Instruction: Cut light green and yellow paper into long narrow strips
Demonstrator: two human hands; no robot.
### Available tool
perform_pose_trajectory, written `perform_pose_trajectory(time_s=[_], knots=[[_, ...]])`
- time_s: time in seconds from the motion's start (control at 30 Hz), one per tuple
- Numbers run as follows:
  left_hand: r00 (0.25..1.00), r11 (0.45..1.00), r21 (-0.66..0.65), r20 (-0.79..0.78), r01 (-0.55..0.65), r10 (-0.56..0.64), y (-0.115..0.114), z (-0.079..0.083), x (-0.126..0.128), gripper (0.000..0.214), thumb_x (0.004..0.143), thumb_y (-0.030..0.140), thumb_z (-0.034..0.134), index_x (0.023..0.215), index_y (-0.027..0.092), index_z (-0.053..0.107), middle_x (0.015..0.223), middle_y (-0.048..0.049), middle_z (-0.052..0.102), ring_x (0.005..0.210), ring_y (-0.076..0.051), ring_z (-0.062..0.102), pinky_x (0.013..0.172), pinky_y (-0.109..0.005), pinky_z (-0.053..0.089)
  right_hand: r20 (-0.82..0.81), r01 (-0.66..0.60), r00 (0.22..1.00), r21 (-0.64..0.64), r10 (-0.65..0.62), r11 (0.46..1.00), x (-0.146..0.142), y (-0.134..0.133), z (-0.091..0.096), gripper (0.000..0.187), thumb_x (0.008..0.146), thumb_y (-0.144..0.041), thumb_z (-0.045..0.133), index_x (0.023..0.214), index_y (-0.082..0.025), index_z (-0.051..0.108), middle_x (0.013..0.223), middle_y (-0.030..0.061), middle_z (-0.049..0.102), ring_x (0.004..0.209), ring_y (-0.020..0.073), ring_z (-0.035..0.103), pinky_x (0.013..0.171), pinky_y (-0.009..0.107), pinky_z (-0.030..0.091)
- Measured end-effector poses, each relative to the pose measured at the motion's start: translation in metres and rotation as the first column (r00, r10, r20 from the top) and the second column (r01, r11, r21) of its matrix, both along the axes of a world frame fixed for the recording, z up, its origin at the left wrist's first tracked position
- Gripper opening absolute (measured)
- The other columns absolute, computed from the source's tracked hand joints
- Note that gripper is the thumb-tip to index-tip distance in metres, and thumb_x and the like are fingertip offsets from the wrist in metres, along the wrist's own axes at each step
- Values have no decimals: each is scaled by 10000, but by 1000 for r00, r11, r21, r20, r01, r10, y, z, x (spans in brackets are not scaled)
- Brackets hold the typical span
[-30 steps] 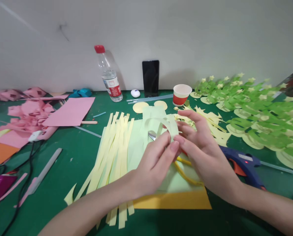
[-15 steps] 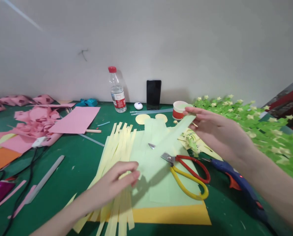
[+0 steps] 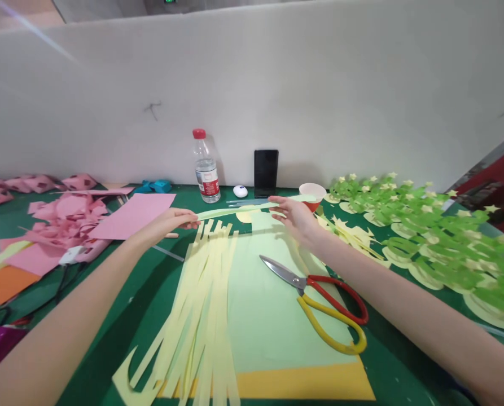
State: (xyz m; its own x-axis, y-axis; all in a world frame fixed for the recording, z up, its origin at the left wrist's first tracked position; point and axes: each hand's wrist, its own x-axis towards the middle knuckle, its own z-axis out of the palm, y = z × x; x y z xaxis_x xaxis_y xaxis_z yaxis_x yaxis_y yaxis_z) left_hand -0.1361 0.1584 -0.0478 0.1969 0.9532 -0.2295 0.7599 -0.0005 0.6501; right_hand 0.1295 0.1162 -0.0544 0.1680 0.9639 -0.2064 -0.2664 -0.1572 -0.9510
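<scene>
A long pale green paper strip point(image 3: 230, 211) is stretched level between my hands, above the paper sheets. My left hand point(image 3: 178, 218) pinches its left end. Near its other end, my right hand point(image 3: 292, 217) grips it between thumb and fingers, and the tip sticks out past the hand toward the paper cup point(image 3: 313, 193). Below lie light green sheets point(image 3: 272, 316), with scissors point(image 3: 296, 279) resting on them, blades slightly apart or closed, I cannot tell. Beside the sheets is a bundle of pale yellow paper strips point(image 3: 205, 304).
Pink paper pieces point(image 3: 71, 211) and a pink sheet point(image 3: 133, 215) spread at left. A water bottle point(image 3: 207, 172), a white mouse-shaped object point(image 3: 240, 191) and a phone point(image 3: 266, 173) stand by the wall. Green paper plants with stars point(image 3: 438, 231) fill the right side.
My left hand has risen to the strip and taken its left end. My right hand has shifted left, and the strip now lies level. The camera view has tilted upward.
</scene>
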Motion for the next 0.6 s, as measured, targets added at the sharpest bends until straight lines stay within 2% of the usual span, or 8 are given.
perform_pose_trajectory(time_s=[0.07,0.23,0.37,0.47,0.6], knots=[[996,1000,-13,-88,-17,16,17,0,4,278,864,327,507,1071,146,546,1067,-72,579,896,-195,587,752,-385,503,21,-3,1000,-29,4,1000,-8,13,-7,292,872,-301,497,1125,-157,520,1134,81,543,949,186,561,791,390,485],[957,995,96,-287,-12,39,52,-6,12,292,854,316,521,1096,154,542,1117,-66,560,945,-226,573,783,-401,497,96,-66,992,-166,83,984,-15,39,-22,293,873,-301,497,1130,-161,517,1137,81,540,949,186,561,790,389,486],[911,971,236,-405,23,77,55,-18,20,307,857,298,523,1129,156,515,1131,-82,549,954,-215,571,788,-411,493,174,-127,969,-253,174,959,-10,44,-30,299,872,-302,499,1133,-157,514,1133,81,542,946,187,562,787,391,487],[899,928,332,-438,168,-5,42,-27,39,298,862,296,515,1126,159,517,1136,-85,547,954,-210,569,793,-412,491,248,-174,937,-275,244,946,-6,40,-35,309,869,-304,504,1136,-149,510,1124,81,545,941,188,565,781,392,489],[848,836,332,-460,438,-262,30,-40,78,283,865,293,510,1116,163,525,1136,-84,550,952,-205,570,796,-409,490,401,-212,862,-269,309,939,-3,35,-43,307,869,-304,503,1134,-149,512,1121,80,547,938,187,566,779,391,490]])
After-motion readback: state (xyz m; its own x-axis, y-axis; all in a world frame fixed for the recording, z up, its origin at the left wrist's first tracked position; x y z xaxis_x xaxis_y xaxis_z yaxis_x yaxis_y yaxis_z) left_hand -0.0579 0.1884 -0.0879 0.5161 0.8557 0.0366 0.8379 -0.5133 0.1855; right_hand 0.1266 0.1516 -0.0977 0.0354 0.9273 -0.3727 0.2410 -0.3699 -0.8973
